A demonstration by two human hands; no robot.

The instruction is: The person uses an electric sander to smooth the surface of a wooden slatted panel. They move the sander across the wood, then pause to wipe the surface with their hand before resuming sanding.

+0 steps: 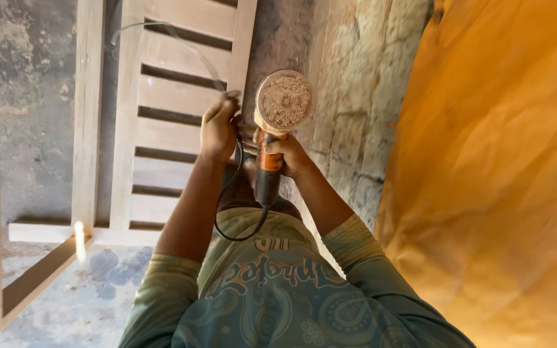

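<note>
Between both hands sits a grinder [272, 138]: the right hand [289, 154] grips its orange body, the left hand [219, 127] closes around the cord [227, 193]. Just beyond, the dusty disc [283, 101] could snag that looping cord.

A person's two hands meet at an angle grinder [272, 138] near the middle of the scene, its sanding disc [283, 100] at the far end. The left hand [219, 125] sits just left of the tool, the right hand [286, 154] around its body. A power cord [227, 206] loops below the hands. A slatted wooden frame [169, 109] lies to the left, a stone wall [356, 96] beyond on the right, draped fabric [498, 174] far right.
</note>
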